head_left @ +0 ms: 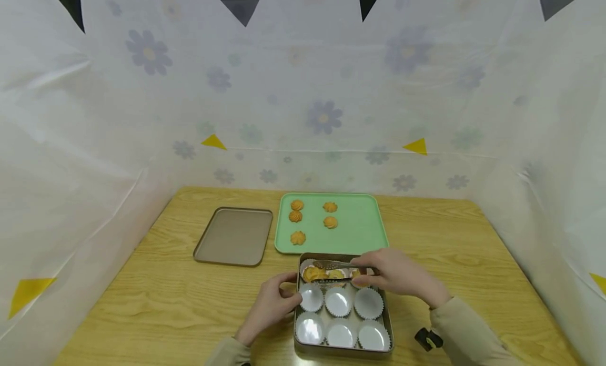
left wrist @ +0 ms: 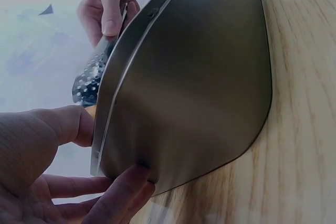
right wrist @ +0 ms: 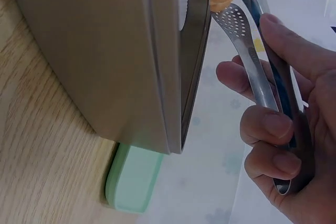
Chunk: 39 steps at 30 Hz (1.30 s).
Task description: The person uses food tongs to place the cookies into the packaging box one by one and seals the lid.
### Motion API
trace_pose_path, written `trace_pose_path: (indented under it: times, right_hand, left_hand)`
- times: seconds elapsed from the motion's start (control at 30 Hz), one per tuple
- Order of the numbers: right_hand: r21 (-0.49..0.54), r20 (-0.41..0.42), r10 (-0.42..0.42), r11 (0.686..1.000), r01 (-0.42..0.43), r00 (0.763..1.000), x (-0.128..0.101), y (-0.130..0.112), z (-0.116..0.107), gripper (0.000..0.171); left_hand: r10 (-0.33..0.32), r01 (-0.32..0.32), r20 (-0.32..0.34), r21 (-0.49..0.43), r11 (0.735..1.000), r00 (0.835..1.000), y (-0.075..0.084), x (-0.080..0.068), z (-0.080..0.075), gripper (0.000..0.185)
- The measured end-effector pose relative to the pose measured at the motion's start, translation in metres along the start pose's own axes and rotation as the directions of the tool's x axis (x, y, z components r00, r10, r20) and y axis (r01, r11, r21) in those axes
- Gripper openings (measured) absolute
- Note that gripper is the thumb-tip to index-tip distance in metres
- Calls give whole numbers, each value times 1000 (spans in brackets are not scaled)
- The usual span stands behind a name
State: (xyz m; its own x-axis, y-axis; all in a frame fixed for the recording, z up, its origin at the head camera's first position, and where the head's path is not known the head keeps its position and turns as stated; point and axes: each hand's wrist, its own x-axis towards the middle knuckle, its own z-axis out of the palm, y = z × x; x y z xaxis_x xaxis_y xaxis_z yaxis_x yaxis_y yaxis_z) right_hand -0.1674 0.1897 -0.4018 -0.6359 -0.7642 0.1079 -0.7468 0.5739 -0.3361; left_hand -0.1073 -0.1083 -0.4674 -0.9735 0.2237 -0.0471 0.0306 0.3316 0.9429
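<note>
Tin [head_left: 342, 350] nearest on counter [head_left: 161, 297], left hand [head_left: 272, 303] gripped its edge. Right hand [head_left: 395, 275] pinched tongs [head_left: 333, 266] on cookie [head_left: 312, 274] over back cup — best kept squeeze light, tin steady.

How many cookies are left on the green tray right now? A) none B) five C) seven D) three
B: five cookies lie on the green tray, three in its left column and two to their right, while the right hand holds the tongs over the tin.
</note>
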Motion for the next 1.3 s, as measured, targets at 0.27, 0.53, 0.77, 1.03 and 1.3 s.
trace_pose_path:
  times: [0.27,0.53,0.77,1.03,1.3]
  right_hand:
    - [-16,75,24,1000,-23,997,3,-6,2,46]
    - [-21,128,-14,1000,17,992,10,-10,2,42]
    - [-19,155,-29,999,33,987,15,-12,3,36]
    - [-23,166,-36,999,40,986,19,-13,7,14]
    - [-28,174,-24,999,30,984,22,-13,10,12]
  left_hand:
    - [0,0,-2,28,1000,1000,0,0,-1,54]
    - [17,-17,46,18,1000,999,-2,0,-5,56]
    - [33,-36,70,40,999,997,-3,0,-7,56]
    - [34,-37,78,35,999,996,-3,1,-7,56]
    - [44,-47,75,37,998,996,-2,0,-7,56]
